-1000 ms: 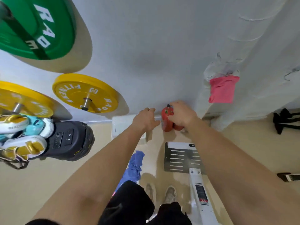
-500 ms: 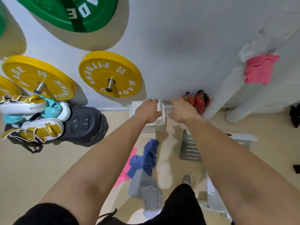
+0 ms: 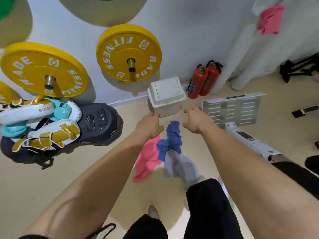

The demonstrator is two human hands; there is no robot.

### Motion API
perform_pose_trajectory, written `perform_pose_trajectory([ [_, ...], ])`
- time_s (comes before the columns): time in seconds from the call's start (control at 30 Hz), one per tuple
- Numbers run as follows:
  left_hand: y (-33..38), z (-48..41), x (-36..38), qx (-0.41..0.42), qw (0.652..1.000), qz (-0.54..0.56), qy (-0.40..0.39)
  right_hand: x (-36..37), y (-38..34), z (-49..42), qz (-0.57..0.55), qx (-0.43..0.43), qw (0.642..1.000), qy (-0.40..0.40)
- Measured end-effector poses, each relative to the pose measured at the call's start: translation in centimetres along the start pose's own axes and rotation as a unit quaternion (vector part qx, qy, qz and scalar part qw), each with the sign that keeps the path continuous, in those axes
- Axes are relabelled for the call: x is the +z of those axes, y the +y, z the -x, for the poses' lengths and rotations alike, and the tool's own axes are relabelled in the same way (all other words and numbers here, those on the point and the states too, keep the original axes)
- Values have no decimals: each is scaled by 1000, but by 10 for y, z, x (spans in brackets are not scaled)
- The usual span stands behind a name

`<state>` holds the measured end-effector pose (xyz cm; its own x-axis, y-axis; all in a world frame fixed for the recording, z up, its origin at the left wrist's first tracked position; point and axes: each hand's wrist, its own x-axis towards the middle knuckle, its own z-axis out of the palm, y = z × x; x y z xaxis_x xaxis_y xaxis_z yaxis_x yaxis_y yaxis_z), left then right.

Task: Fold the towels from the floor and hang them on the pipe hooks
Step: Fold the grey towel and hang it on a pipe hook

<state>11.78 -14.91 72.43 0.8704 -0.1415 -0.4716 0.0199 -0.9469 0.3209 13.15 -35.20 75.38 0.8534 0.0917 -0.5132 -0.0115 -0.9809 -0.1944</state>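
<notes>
A pink towel (image 3: 148, 161), blue towel (image 3: 170, 144), seemingly grey towel (image 3: 181, 166); yellow plates (image 3: 128, 52), red extinguishers (image 3: 198, 81).

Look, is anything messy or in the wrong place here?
Yes. A pink towel, a blue towel and a grey towel lie crumpled on the floor near the bin. They belong folded on the pipe.

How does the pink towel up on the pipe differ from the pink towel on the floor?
The pink towel on the pipe hangs high on the wrapped pipe, alone. The pink towel on the floor lies crumpled against the blue towel. Both are pink.
</notes>
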Motion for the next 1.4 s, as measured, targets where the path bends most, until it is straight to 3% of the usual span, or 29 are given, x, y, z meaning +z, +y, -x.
perform_pose_trajectory([
  [0.2,-13,44,37,9,1000,3,-24,59,-8,45,-45,27,998,-21],
  [0.4,-8,68,108,26,998,-2,-59,148,29,79,-71,57,994,-58],
  [0.67,-22,47,310,7,995,9,-101,340,104,81,-107,101,983,-110],
  [0.93,-86,-44,561,-14,990,-7,-142,589,173,-2,-139,133,974,-119],
  [1.1,-138,-128,700,-15,992,16,-125,727,217,-80,-138,139,977,-85],
  [1.4,-159,-247,830,89,996,-15,3,867,257,-190,-91,147,985,6],
])
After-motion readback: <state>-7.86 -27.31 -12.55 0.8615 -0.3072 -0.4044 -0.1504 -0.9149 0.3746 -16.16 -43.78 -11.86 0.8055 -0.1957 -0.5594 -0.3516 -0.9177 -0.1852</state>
